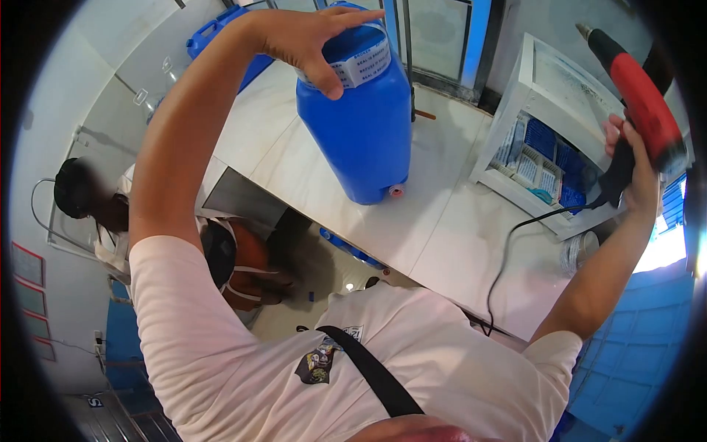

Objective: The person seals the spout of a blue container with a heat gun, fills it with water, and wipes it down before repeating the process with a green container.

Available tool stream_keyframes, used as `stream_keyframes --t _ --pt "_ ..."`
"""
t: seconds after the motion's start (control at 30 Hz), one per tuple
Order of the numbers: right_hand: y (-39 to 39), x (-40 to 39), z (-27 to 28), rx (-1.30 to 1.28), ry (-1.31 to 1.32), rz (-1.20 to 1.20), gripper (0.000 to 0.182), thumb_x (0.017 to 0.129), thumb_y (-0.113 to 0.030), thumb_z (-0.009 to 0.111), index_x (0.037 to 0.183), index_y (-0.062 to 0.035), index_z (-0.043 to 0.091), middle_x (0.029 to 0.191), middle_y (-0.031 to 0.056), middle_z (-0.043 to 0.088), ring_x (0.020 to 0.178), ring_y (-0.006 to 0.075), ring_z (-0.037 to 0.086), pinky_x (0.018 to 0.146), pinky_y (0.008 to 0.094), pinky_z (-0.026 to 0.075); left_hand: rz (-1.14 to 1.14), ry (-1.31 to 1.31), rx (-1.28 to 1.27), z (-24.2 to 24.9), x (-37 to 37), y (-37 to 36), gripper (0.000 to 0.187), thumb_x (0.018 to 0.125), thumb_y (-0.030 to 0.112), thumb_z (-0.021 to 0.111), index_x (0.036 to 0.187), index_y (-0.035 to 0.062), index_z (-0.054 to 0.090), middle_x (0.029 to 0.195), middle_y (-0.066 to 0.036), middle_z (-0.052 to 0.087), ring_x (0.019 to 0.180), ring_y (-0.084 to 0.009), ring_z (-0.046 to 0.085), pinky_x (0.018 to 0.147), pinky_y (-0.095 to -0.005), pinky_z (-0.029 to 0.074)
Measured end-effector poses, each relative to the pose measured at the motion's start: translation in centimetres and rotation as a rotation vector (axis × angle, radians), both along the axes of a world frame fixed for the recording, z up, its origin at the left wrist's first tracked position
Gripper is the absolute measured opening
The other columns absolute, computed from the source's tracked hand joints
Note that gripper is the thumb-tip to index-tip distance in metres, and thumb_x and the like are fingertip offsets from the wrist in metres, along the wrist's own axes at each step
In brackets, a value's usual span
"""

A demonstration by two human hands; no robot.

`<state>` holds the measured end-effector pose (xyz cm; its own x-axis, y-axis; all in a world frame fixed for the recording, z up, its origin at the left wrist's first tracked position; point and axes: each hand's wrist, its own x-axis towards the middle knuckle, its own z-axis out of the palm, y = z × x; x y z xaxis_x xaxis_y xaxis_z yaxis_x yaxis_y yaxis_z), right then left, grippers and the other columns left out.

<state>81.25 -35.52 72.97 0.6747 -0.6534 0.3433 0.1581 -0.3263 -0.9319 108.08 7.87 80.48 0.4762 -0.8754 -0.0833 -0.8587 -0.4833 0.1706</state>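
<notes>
A blue water jug [357,125] stands upright on the tiled counter, its small spigot [397,191] low on the near side. Around its top runs a loose, clear printed seal band [362,68]. My left hand [313,43] grips the jug's top, thumb pressed on the near side of the band and fingers reaching across the far side. Off to the right, my right hand [639,166] is wrapped round the black handle of a red and black heat gun [641,96]. The heat gun is held up, apart from the jug, with its nozzle pointing up and left.
A white cabinet [508,110] holding blue racks and packets stands on the counter [449,243] at right. The black cord [508,243] trails over the counter's near edge. Another blue jug [213,33] is at upper left. A seated person [110,199] is at left.
</notes>
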Motion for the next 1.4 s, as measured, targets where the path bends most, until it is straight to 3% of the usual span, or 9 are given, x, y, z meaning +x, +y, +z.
stream_keyframes --t 0.13,0.27,0.33,0.67,0.87,0.97,1.17,1.37,1.4 --pt "4.3 -3.4 -4.9 0.001 -0.195 0.154 0.047 0.093 -0.024 0.068 0.131 0.003 0.056 0.11 0.0158 0.068 0.078 0.0136 0.063 0.07 0.0269 0.053 -0.102 0.025 0.161 0.7 0.9 -1.2 0.126 0.058 0.025 0.086 0.162 0.0305 0.014 0.158 -0.017 0.031 0.139 -0.043 0.042 0.113 -0.0521 0.044" --pt "7.7 -6.2 -8.7 -0.041 -0.222 0.371 0.057 0.09 -0.03 0.069 0.133 0.0036 0.051 0.107 0.0148 0.065 0.076 0.0154 0.061 0.069 0.028 0.05 0.007 0.024 0.247 3.4 -1.1 -2.2 0.122 0.056 0.026 0.082 0.161 0.0288 0.018 0.154 -0.017 0.037 0.135 -0.0414 0.047 0.113 -0.05 0.044" --pt "9.0 -6.7 -9.4 0.009 -0.201 0.388 0.06 0.089 -0.032 0.071 0.133 0.0038 0.05 0.106 0.0143 0.064 0.076 0.0157 0.06 0.068 0.0281 0.049 -0.09 0.096 0.347 5.0 -1.4 -2.1 0.127 0.071 0.053 0.085 0.161 0.004 0.011 0.162 -0.027 0.019 0.149 -0.0411 0.024 0.121 -0.0476 0.025" --pt "12.3 -6.2 -10.2 -0.166 -0.281 0.491 0.052 0.088 -0.03 0.075 0.123 0.0039 0.057 0.098 0.015 0.068 0.069 0.0167 0.064 0.062 0.0291 0.051 -0.064 0.182 0.341 3.6 0.5 -3.2 0.12 0.063 0.04 0.087 0.159 0.0093 0.021 0.155 -0.024 0.029 0.143 -0.0421 0.03 0.116 -0.0493 0.03" --pt "14.2 -6.0 -9.9 -0.173 -0.074 0.366 0.016 0.095 -0.01 0.062 0.108 -0.0013 0.065 0.083 0.0089 0.069 0.059 0.0123 0.061 0.057 0.0281 0.05 0.104 0.327 0.306 4.8 -2.2 -3.3 0.114 0.063 0.039 0.087 0.155 0.011 0.027 0.149 -0.023 0.034 0.139 -0.0408 0.036 0.111 -0.0487 0.037" --pt "12.5 -6.3 -12.4 -0.181 -0.135 0.511 0.06 0.088 -0.039 0.077 0.126 0.0045 0.057 0.101 0.0133 0.068 0.072 0.0153 0.064 0.066 0.0292 0.051 -0.01 0.164 0.308 3.4 0.2 -2.8 0.116 0.062 0.039 0.087 0.156 0.0115 0.026 0.15 -0.023 0.033 0.139 -0.0408 0.036 0.11 -0.0488 0.038" --pt "11.8 -6.2 -13.4 -0.515 0.024 0.426 0.057 0.09 -0.036 0.076 0.126 0.0041 0.057 0.103 0.0136 0.068 0.073 0.0145 0.064 0.068 0.0291 0.052 0.032 0.22 0.302 3.5 -0.1 -3.0 0.117 0.061 0.037 0.088 0.156 0.0118 0.025 0.15 -0.023 0.034 0.139 -0.0411 0.036 0.11 -0.0491 0.039" --pt "12.2 -6.0 -14.8 -0.337 -0.107 0.437 0.052 0.09 -0.032 0.075 0.123 0.0043 0.058 0.099 0.0145 0.068 0.075 0.0149 0.065 0.068 0.0287 0.052 0.028 0.25 0.29 3.3 -0.3 -3.0 0.116 0.062 0.033 0.088 0.157 0.0123 0.024 0.15 -0.023 0.034 0.14 -0.0412 0.036 0.111 -0.0497 0.039" --pt "10.6 -6.6 -17.9 0.237 -0.046 0.352 0.048 0.09 -0.029 0.075 0.12 0.0044 0.059 0.096 0.0142 0.068 0.076 0.0153 0.065 0.068 0.0279 0.052 0.032 0.253 0.293 3.3 -0.3 -3.0 0.116 0.062 0.033 0.088 0.157 0.0124 0.023 0.15 -0.023 0.034 0.14 -0.0415 0.036 0.11 -0.0501 0.038"
